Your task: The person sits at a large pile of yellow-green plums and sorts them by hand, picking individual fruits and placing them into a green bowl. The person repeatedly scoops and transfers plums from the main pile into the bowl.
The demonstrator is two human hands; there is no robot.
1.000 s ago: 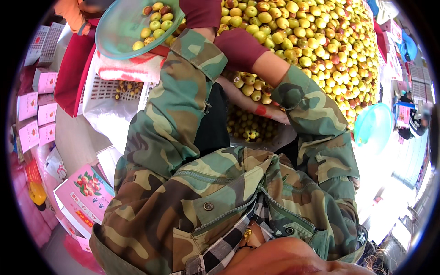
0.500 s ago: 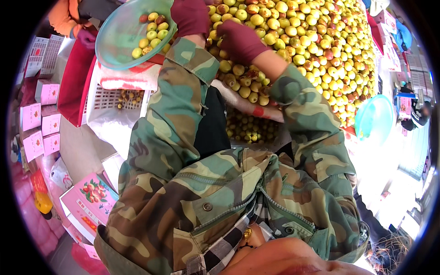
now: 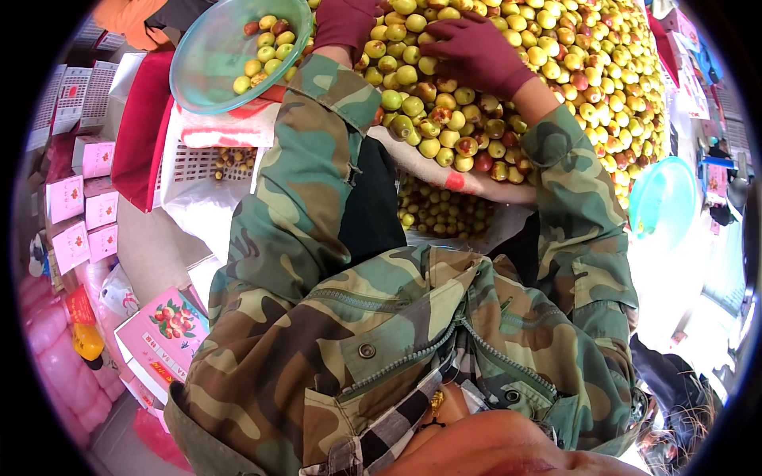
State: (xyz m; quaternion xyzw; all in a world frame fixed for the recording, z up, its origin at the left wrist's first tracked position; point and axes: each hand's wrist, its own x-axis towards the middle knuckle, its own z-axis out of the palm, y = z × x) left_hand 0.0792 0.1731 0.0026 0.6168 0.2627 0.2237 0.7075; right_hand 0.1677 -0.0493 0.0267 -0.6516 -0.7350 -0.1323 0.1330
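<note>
A big heap of yellow-green jujubes (image 3: 583, 79), some blotched reddish brown, spreads in front of me. My right hand (image 3: 480, 55), in a maroon glove, lies on the heap with its fingers stretched and apart. At the top edge is my left hand (image 3: 347, 24), gloved alike, beside the near left side of the heap. Its fingers are mostly cut off or hidden, so what it holds does not show. Left of it stands a translucent green basin (image 3: 202, 67) with several jujubes inside.
Below the basin sits a white crate (image 3: 190, 170) with some browner jujubes. More jujubes (image 3: 448, 210) lie under the heap's padded edge (image 3: 492, 186). Another basin (image 3: 667, 198) stands at right. Pink boxes (image 3: 163, 333) are at left. A person in an orange sleeve (image 3: 131, 17) is at upper left.
My right hand has moved right across the heap, away from my left hand, and its fingers now spread. The view has shifted slightly. The other person's gloved hand has left the view.
</note>
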